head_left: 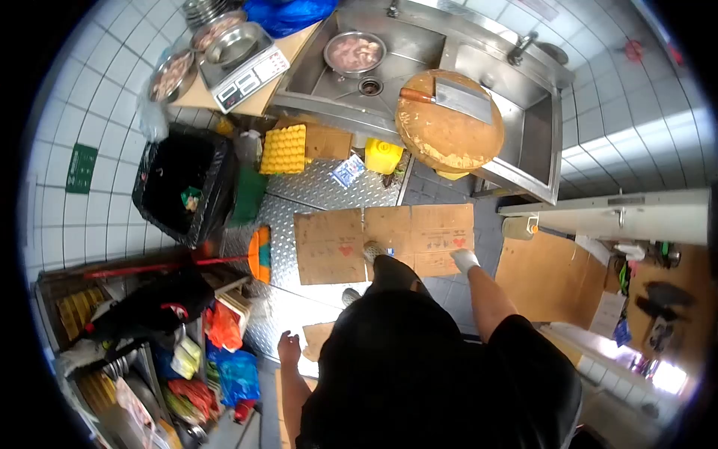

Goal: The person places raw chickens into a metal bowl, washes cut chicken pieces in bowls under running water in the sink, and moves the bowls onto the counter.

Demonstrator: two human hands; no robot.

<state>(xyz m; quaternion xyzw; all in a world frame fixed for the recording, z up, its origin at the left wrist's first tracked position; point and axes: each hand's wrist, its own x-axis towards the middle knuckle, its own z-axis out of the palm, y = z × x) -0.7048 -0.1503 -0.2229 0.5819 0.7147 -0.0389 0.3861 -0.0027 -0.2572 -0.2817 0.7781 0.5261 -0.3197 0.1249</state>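
My left hand [289, 346] hangs low beside my body, fingers loosely curled and slightly apart, with nothing in it. It is nearest to a small cardboard piece [318, 338]. On the right, my right hand [464, 261] is stretched forward above the edge of the flattened cardboard [329, 241]; it looks white, and whether that is a glove or a cloth cannot be made out. Ahead, a round wooden chopping board [441, 138] lies across the sink edge with a cleaver [464, 101] flat on it. A metal bowl of raw meat [354, 54] sits in the sink.
A steel double sink [419, 52] stands ahead. To the left are a scale [250, 78] on a table, a black-lined bin [183, 179], a yellow egg tray [283, 149] and a broom [259, 254]. A yellow jug [383, 156] stands below the sink. Shelving with bags [238, 374] is lower left.
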